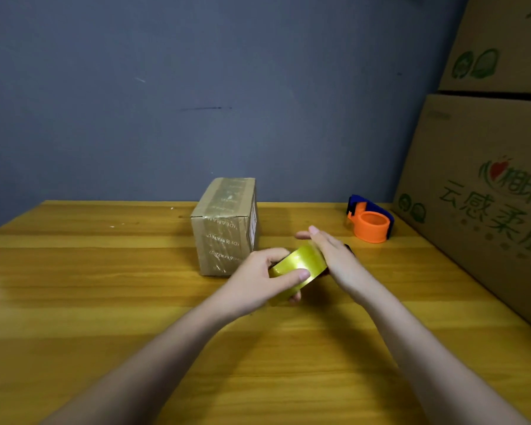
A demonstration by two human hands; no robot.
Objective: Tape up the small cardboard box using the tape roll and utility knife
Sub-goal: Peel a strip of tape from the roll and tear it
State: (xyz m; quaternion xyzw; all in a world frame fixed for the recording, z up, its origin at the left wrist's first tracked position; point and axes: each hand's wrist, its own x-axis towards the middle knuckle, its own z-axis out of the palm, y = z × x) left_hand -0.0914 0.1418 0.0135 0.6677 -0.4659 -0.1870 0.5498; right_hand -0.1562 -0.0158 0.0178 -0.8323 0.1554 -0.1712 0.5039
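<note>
A small cardboard box (226,223) stands upright on the wooden table (105,286), with printed tape running over its top and front. Just right of it, a yellowish tape roll (301,262) is held above the table. My left hand (267,282) grips the roll from the left, thumb across its outer band. My right hand (331,256) rests on the roll's right side with fingers stretched forward. A dark object peeks out behind my right hand, mostly hidden. I cannot make out a utility knife.
An orange and blue tape dispenser (370,220) sits at the back right of the table. Large printed cardboard cartons (485,185) are stacked along the right edge. A grey-blue wall (196,87) rises behind the table.
</note>
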